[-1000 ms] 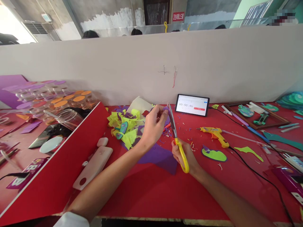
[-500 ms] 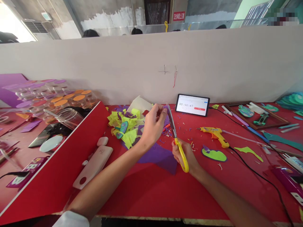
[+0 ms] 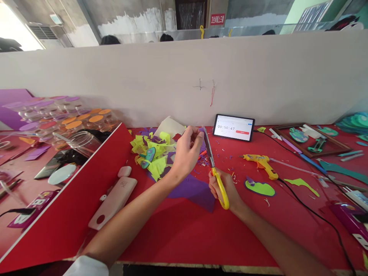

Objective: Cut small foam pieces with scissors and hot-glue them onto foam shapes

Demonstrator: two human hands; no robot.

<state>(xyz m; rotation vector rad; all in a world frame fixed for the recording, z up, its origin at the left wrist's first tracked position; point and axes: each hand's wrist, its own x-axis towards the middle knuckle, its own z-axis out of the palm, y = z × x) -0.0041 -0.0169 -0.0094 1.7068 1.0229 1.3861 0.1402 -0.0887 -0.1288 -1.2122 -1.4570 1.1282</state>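
My left hand [image 3: 188,148] pinches a small purple piece of craft foam [image 3: 202,131], mostly hidden by the fingers. Yellow-handled scissors [image 3: 221,188] are in my right hand [image 3: 227,186], blades pointing up and away. The blade tips meet the purple piece beside my left fingertips; I cannot tell how far it sits between them. Below both hands lies a larger purple sheet [image 3: 192,193]. Behind my left hand is a heap of yellow-green and purple scraps [image 3: 158,163]. To the right rests a green oval with a purple border [image 3: 260,188].
A yellow glue gun [image 3: 263,165] with a black cord lies on the right. A tablet [image 3: 234,127] showing a timer leans on the back wall. A red divider [image 3: 94,180] stands left, near a pale power bank [image 3: 113,203]. A wooden frame [image 3: 333,149] lies far right.
My hands and the scissors have barely moved. At the top right, beyond the wall, a person's dark head has come into clearer view.
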